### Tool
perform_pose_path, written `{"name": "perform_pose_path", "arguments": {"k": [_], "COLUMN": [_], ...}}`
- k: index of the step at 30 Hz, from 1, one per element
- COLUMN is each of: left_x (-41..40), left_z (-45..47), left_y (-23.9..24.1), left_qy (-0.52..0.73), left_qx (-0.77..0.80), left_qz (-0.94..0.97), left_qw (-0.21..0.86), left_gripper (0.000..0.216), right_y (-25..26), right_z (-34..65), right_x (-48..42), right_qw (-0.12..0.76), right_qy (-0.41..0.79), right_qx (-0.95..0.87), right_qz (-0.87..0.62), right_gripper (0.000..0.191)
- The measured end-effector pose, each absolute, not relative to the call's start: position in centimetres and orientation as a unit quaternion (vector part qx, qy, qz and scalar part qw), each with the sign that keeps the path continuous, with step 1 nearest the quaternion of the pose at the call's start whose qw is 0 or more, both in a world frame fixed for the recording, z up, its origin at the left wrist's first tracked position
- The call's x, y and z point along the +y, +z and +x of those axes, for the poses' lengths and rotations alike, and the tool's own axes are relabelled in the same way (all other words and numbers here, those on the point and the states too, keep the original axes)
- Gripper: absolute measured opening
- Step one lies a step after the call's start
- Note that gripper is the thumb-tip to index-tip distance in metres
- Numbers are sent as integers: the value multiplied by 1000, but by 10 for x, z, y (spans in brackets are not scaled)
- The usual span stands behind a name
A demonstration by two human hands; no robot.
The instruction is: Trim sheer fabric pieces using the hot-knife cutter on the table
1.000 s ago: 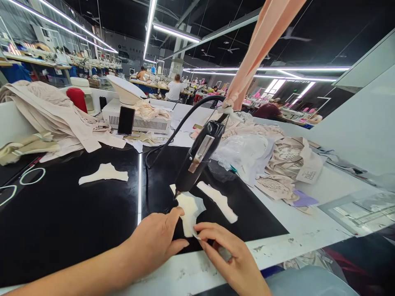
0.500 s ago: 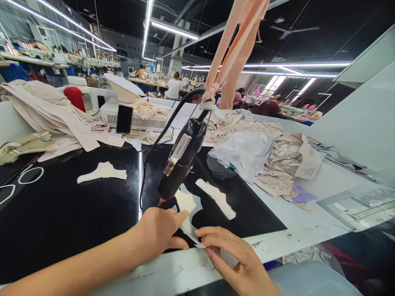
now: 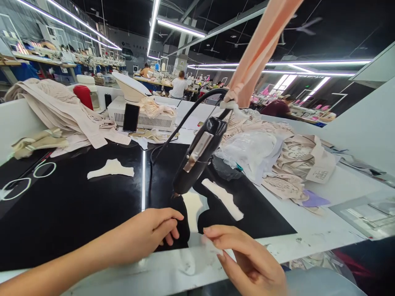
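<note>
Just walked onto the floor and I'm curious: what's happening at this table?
A person's left hand rests loosely curled on the black work mat. Their right hand lies open beside a cream cut fabric piece. A black corded hand tool hangs from a peach fabric strip, its tip close by that piece. Neither hand holds it.

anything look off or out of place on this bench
Mostly the black tool: it hangs tilted over the black mat from a knotted peach fabric strip rather than a proper hook, tip close to the cream fabric piece. Lace pieces lie in a loose heap on the right. Nothing looks damaged.
</note>
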State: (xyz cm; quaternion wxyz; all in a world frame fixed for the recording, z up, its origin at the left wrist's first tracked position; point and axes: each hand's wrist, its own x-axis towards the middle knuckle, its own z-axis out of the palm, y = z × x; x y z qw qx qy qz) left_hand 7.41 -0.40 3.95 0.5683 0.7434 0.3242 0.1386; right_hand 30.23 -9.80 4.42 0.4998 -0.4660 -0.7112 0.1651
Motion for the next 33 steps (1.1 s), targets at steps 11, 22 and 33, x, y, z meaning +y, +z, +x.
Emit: {"name": "perform_pose_path", "arguments": {"k": [11, 22, 33], "left_x": [0, 11, 15], "left_z": [40, -10, -40], "left_y": [35, 42, 46], "left_qy": [234, 209, 184], "left_qx": [327, 409, 470], "left_qz": [467, 530, 563], "left_qw": [788, 712, 654], "left_gripper": [32, 31, 27], "right_y": [23, 30, 33], "right_z": [253, 202, 188], "right_x": [-71, -54, -37], "right_qw": [545, 467, 310], "right_qy": [331, 610, 630], "right_qx": [-632, -434, -485], "right_qz": [-440, -471, -521], "right_gripper": [8, 47, 27]}}
